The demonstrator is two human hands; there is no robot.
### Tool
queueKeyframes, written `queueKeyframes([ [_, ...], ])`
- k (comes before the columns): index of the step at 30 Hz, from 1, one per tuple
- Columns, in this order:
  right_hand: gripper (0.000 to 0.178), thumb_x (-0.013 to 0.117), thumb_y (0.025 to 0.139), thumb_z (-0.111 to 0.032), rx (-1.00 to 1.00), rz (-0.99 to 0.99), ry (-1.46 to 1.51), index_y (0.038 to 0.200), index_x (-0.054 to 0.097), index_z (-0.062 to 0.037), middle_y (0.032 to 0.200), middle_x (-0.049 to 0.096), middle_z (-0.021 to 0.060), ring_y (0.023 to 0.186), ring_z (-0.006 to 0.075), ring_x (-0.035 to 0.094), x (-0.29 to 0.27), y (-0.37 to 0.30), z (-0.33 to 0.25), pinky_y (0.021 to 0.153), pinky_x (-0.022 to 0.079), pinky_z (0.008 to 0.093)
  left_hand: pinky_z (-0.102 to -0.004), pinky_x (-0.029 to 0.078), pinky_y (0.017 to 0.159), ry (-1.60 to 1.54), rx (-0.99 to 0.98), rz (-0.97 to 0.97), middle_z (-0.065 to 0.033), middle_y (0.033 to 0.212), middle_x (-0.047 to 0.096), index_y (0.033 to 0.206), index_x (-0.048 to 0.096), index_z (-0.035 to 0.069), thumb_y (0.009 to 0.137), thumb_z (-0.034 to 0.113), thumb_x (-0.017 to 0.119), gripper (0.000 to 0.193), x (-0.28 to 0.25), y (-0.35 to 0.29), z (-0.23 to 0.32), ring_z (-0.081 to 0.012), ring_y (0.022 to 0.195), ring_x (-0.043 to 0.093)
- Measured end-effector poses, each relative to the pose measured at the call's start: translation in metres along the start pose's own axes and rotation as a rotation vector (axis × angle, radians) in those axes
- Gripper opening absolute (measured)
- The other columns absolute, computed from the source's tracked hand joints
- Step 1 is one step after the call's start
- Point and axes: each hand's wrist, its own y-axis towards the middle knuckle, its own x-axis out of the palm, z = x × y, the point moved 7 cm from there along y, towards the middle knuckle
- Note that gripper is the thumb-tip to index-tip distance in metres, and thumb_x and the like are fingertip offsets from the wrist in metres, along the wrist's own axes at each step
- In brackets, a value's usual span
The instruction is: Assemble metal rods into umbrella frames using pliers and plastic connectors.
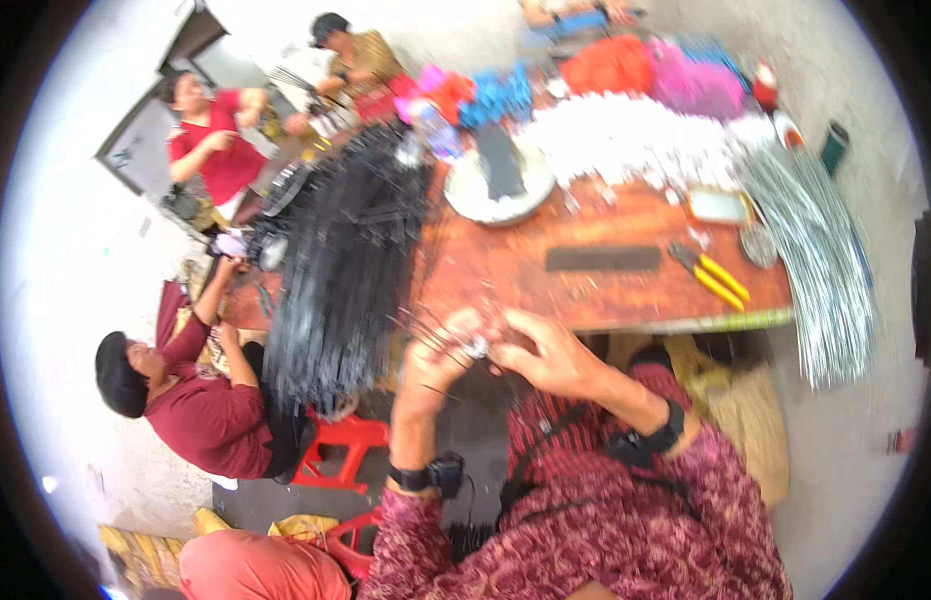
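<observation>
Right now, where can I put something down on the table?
Mostly bare tabletop shows between the white plate and the dark flat bar, and from that bar to the near edge, between the right hand and the yellow-handled pliers. It's crowded with white pieces on the far side, black wires left, silvery wires right.

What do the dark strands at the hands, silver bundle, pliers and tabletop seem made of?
Dark strands: perhaps wire, bare or coated; thin, stiff-looking, too blurred to settle.
Silver bundle: probably metal wire; bright grey sheen.
Pliers: likely steel head, dark; plain yellow grips, probably plastic or rubber.
Tabletop: looks like wood; reddish-brown, patchy, worn finish.
</observation>
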Motion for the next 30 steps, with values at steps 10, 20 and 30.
queueKeyframes([
  [10, 0.034, 0.053, 0.096, -0.021, 0.057, -0.256, 0.189, 0.122, 0.052, 0.0003, 0.1, 0.059, 0.0031, 0.084, 0.0104, 0.058, 0.0, -0.01, 0.001, 0.075, 0.046, 0.0263, -0.0296, 0.051, 0.086, -0.18, 0.104, -0.189, -0.0082, 0.126, 0.059, 0.125, 0.057, -0.002, 0.089, 0.014, 0.065, 0.04, 0.031, -0.003, 0.011, -0.0164, 0.108, 0.059],
  [20, 0.021, 0.053, 0.094, -0.018, 0.092, -0.083, 0.253, 0.104, 0.053, 0.0002, 0.087, 0.057, 0.0032, 0.079, 0.0093, 0.055, -0.013, -0.004, 0.013, 0.072, 0.046, 0.0257, -0.0286, 0.05, 0.084, -0.149, 0.045, 0.033, -0.0086, 0.105, 0.066, 0.119, 0.059, -0.004, 0.087, 0.006, 0.065, 0.034, 0.031, 0.004, 0.01, -0.0146, 0.095, 0.062],
  [30, 0.015, 0.054, 0.093, -0.012, -0.031, -0.054, 0.207, 0.104, 0.053, -0.0009, 0.081, 0.059, 0.004, 0.072, 0.0099, 0.058, -0.013, -0.004, 0.007, 0.066, 0.047, 0.0266, -0.0246, 0.048, 0.08, -0.16, 0.244, 0.098, -0.0121, 0.11, 0.061, 0.136, 0.039, -0.007, 0.085, 0.014, 0.069, 0.063, 0.036, -0.007, 0.033, -0.0149, 0.089, 0.061],
])
